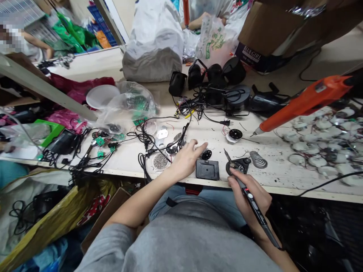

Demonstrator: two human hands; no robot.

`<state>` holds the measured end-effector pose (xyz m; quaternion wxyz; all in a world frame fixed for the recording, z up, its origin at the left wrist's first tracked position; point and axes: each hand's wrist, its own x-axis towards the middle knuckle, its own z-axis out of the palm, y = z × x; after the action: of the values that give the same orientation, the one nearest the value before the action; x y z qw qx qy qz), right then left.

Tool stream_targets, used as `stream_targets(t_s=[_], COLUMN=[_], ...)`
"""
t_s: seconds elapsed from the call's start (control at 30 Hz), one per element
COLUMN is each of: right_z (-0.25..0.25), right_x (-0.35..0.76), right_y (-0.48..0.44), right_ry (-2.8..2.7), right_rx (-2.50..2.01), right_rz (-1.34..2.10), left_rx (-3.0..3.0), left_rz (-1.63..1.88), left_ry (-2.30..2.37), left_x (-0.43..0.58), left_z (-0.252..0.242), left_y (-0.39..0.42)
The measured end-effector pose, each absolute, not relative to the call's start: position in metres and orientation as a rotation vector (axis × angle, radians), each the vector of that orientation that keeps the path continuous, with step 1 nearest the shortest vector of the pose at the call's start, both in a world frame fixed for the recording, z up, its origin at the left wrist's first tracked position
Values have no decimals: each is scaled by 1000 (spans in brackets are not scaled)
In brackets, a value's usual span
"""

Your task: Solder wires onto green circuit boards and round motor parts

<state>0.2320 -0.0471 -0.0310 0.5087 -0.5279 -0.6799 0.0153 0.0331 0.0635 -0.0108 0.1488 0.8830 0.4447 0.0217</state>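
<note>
My right hand (pixel 251 192) is closed round the black handle of a soldering iron (pixel 258 214), which has small red lights on it. Its tip points away from me, above a black round part (pixel 240 166) by the table's front edge. My left hand (pixel 188 158) reaches over the table with its fingers apart. Near its fingertips is a small black disc with holes (pixel 207 154); whether a finger touches it I cannot tell. Just in front of me lies a black rectangular plastic piece (pixel 207 170). Right of the round part rests a metal coil spring (pixel 258 159).
An orange electric screwdriver (pixel 303 104) hangs at the right, above many white motor-like parts (pixel 317 151). Black cables (pixel 198 99) and black housings (pixel 215 75) lie at the back. A dish of small screws (pixel 160 161) sits left, near green circuit boards (pixel 100 141). Another person's arm (pixel 42 45) shows far left.
</note>
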Motion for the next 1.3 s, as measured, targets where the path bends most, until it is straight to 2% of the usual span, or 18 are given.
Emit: stream_targets(t_s=[0.13,0.3,0.53,0.87,0.93,1.17,1.3], right_z=[-36,-36,-24,-9,-9,-14,-17], right_x=[229,227,237,246,246,237,244], right_y=[-46,-48,-66,-89,-91,-95,-99], right_ry=[-1620,-1619,-1588,-1684,-1675,-1523,-1639], right_rx=[-1255,-1240,-1225,-1192,-1197,-1342,-1254], right_rz=[39,42,87,289,252,281,260], left_rx=[2690,2634,2321,2156,2100,1862,1838], left_rz=[85,70,638,1046,1048,729,825], left_ry=[983,977,1068,973,1002,1198,1242], left_x=[36,40,24,27,28,31,31], left_z=[-13,-15,-28,-53,-52,-45,-50], left_y=[81,100,81,48,42,16,10])
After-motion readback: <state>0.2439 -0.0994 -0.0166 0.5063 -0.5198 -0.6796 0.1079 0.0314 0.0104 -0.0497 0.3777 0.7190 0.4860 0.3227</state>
